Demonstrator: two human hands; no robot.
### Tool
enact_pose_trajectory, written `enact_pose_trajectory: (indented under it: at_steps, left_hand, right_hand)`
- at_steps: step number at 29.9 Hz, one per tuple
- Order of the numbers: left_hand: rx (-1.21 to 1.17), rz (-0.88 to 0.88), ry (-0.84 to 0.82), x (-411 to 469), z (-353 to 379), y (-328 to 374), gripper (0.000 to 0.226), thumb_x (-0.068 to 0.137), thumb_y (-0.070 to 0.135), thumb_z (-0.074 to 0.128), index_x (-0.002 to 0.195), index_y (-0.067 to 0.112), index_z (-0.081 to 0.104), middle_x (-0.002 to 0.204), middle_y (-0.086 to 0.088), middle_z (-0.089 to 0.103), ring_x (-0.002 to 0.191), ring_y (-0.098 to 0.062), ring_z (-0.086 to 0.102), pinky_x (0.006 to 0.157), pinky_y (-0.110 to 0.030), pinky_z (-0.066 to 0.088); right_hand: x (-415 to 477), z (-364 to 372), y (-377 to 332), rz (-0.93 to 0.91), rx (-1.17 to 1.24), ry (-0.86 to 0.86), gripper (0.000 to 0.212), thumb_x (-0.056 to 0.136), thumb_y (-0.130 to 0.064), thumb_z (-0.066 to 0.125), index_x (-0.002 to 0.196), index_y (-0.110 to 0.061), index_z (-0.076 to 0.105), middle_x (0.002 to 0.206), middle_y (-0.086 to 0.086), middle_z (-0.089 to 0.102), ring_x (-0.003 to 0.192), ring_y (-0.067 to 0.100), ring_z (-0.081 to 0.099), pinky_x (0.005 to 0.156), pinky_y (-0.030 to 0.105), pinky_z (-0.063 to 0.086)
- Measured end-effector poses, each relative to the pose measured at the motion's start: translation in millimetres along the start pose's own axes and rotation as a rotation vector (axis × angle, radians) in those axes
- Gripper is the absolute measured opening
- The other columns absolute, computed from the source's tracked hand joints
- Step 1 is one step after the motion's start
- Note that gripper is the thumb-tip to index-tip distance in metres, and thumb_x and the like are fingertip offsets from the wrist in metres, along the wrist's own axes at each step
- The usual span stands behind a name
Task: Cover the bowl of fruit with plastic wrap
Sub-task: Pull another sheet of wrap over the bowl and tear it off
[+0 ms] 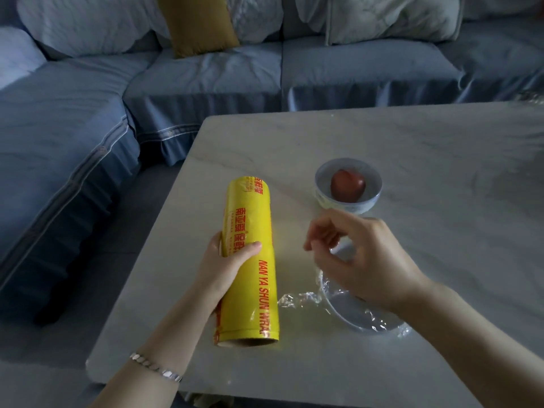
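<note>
Blue sofa (206,78), mustard cushion (197,25)

The roll (248,260) is bright yellow with red lettering, and its core end is brown. The table (412,148) is pale grey-white marble with faint darker veins. The bowl (323,198) is white with a faint bluish pattern on its side, and the fruit (348,185) in it is dull red. The sofa (73,128) is blue with pale stitched lines along its skirt. One cushion (197,22) is mustard. The bracelet (156,368) is silver.
</note>
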State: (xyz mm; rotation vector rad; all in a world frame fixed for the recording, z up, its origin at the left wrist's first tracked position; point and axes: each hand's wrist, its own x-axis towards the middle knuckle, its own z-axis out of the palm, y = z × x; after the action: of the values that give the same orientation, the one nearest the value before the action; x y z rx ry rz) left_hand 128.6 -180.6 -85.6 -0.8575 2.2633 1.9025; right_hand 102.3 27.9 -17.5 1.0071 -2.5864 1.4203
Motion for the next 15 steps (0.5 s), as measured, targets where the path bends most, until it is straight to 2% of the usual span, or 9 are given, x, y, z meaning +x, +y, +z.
enact_pose_trajectory:
  at_steps: [2,3,5,6,8,10,12,14,15]
  left_hand:
    - [-0.018,0.015,-0.064,-12,-6,11,0.081,0.056,0.041,0.080,0.124,0.028,0.040,0.103,0.001,0.064,0.083,-0.019,0.069,0.061,-0.030,0.055]
    - [-0.026,0.026,-0.100,-19,-8,17,0.082,0.057,0.040,0.082,0.125,0.031,0.037,0.103,0.002,0.064,0.081,-0.019,0.070,0.058,-0.029,0.055]
    - [-0.051,0.070,-0.136,-28,-8,28,0.081,0.059,0.036,0.081,0.125,0.034,0.036,0.101,0.002,0.066,0.075,-0.016,0.071,0.055,-0.026,0.055]
    - [-0.048,0.101,-0.142,-31,-8,33,0.080,0.058,0.035,0.080,0.125,0.035,0.037,0.099,0.002,0.067,0.073,-0.014,0.071,0.054,-0.024,0.055]
    - [0.019,0.171,-0.161,-35,-6,40,0.086,0.053,0.040,0.085,0.125,0.041,0.036,0.099,0.006,0.068,0.075,-0.008,0.071,0.057,-0.021,0.055]
    - [0.113,0.235,-0.189,-37,-6,41,0.093,0.047,0.051,0.084,0.125,0.048,0.033,0.102,0.014,0.066,0.082,-0.002,0.068,0.062,-0.018,0.054]
    - [0.143,0.262,-0.233,-39,-9,39,0.100,0.037,0.064,0.079,0.124,0.054,0.031,0.104,0.020,0.064,0.089,0.001,0.066,0.066,-0.019,0.056]
    - [0.118,0.269,-0.244,-41,-11,37,0.100,0.032,0.074,0.075,0.120,0.059,0.030,0.103,0.023,0.064,0.091,-0.001,0.066,0.068,-0.020,0.056]
    - [0.095,0.271,-0.241,-42,-11,37,0.095,0.037,0.076,0.073,0.121,0.058,0.031,0.102,0.023,0.065,0.090,-0.002,0.067,0.067,-0.019,0.056]
  right_hand:
    - [10,3,9,0.115,0.139,0.048,0.015,0.080,-0.029,0.063,0.092,-0.021,0.059,0.085,-0.009,0.065,0.079,0.001,0.059,0.074,0.012,0.045]
    - [16,7,12,0.200,0.184,0.024,0.036,0.078,-0.039,0.068,0.106,-0.019,0.055,0.098,-0.007,0.063,0.088,0.000,0.058,0.081,0.015,0.045]
    - [28,20,14,0.388,0.287,-0.078,0.089,0.063,-0.055,0.065,0.136,-0.019,0.029,0.121,-0.005,0.051,0.109,0.005,0.052,0.094,0.024,0.044]
    - [35,29,12,0.444,0.361,-0.103,0.100,0.061,-0.055,0.067,0.141,-0.023,0.016,0.124,-0.007,0.048,0.111,0.006,0.052,0.095,0.026,0.046]
    - [48,45,11,0.471,0.413,-0.027,0.110,0.059,-0.051,0.077,0.141,-0.031,0.008,0.124,-0.006,0.051,0.110,0.010,0.055,0.092,0.032,0.051]
    - [63,50,14,0.526,0.498,0.167,0.105,0.056,-0.049,0.081,0.137,-0.028,0.019,0.122,-0.002,0.053,0.106,0.014,0.058,0.089,0.036,0.053]
    - [79,45,16,0.626,0.668,0.293,0.086,0.059,-0.051,0.078,0.127,-0.020,0.035,0.115,-0.001,0.059,0.097,0.014,0.062,0.083,0.034,0.055]
    - [89,34,15,0.699,0.751,0.279,0.067,0.067,-0.059,0.068,0.116,-0.020,0.043,0.106,-0.002,0.060,0.090,0.011,0.062,0.074,0.029,0.053]
    - [92,31,16,0.710,0.746,0.261,0.059,0.072,-0.061,0.061,0.113,-0.023,0.044,0.100,-0.005,0.059,0.088,0.009,0.059,0.073,0.027,0.050]
